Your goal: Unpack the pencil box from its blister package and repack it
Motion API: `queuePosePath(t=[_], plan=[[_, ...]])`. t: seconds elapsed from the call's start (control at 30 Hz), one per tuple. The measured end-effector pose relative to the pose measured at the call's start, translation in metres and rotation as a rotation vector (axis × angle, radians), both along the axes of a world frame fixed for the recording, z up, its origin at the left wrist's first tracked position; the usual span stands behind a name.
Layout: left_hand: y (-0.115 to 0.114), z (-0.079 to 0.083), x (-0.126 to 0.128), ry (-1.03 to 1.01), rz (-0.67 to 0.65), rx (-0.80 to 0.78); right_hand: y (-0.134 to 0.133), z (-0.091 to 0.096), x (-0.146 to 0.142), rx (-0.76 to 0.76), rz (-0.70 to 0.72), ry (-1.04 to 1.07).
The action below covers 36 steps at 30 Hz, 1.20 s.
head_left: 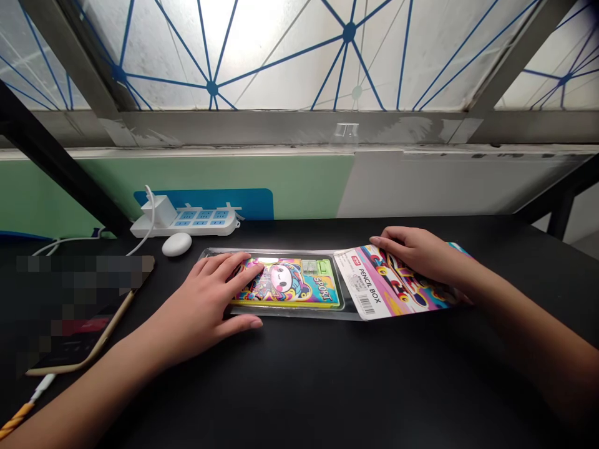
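Observation:
A colourful pencil box [299,284] with a cartoon character and the word "SPORT" lies in a clear plastic package [349,308] on the black desk. My left hand [206,305] rests over its left end, fingers spread and thumb apart near the front edge. At the right, a printed card [374,290] reading "PENCIL BOX", with a barcode, overlaps the package's right end and slants off to the right. My right hand [416,251] is closed on this card, its fingers over the far edge. What lies under the right palm is hidden.
A white power strip [206,221] with a plugged-in charger [159,211] stands at the back left. Nearby sits a white rounded object [176,244]. A tablet-like device [93,324], partly blurred, lies left with a cable. A window [281,56] and its frame run behind the desk.

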<state>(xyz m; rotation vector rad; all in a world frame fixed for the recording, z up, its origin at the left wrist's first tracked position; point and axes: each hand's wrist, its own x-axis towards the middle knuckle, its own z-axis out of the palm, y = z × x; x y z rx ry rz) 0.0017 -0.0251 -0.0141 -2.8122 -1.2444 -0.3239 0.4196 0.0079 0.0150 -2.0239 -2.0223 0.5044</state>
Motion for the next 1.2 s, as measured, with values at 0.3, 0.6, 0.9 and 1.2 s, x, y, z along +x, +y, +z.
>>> queuePosePath(t=[0.3, 0.6, 0.9, 1.2], plan=[[-0.002, -0.006, 0.010, 0.013, 0.023, 0.076, -0.012, -0.018, -0.043, 0.033, -0.037, 0.128], [-0.024, -0.001, 0.032, 0.013, 0.046, 0.041, -0.021, -0.023, -0.069, -0.034, 0.023, 0.147], [-0.014, 0.014, 0.004, -0.651, 0.000, -0.240, -0.006, -0.010, -0.014, -0.220, 0.120, 0.215], [-0.009, -0.016, 0.024, -1.021, 0.058, -0.439, -0.005, -0.003, 0.008, -0.353, 0.190, 0.290]])
